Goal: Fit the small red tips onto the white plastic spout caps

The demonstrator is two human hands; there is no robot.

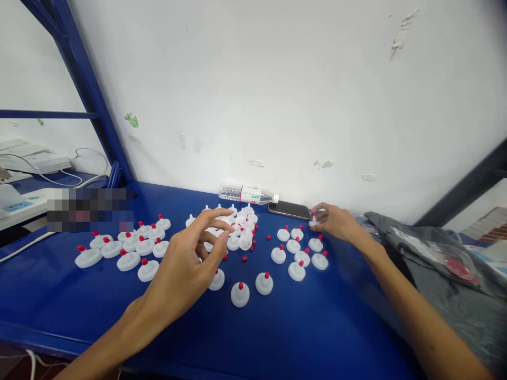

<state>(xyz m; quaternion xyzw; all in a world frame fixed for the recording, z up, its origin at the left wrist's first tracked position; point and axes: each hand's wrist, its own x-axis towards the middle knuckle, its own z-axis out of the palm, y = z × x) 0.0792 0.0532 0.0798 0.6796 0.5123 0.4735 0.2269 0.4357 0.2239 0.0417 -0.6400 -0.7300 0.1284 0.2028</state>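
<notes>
Many white round caps with red tips lie on a blue table (277, 338). My left hand (190, 264) hovers over the middle of the table with fingers apart, holding nothing, just in front of a heap of white caps (237, 232) and loose red tips (255, 244). My right hand (335, 221) reaches to the far right and pinches one white cap with a red tip (313, 220) next to a phone. A group of capped pieces (301, 250) lies just in front of that hand. Another group (130, 248) lies at the left.
A clear water bottle (247, 194) lies on its side against the white wall. A dark phone (289, 209) lies beside it. Grey plastic bags (435, 258) sit at the right. Blue shelf posts (91, 89) rise at the left, with cables and a power strip (19, 203) beyond.
</notes>
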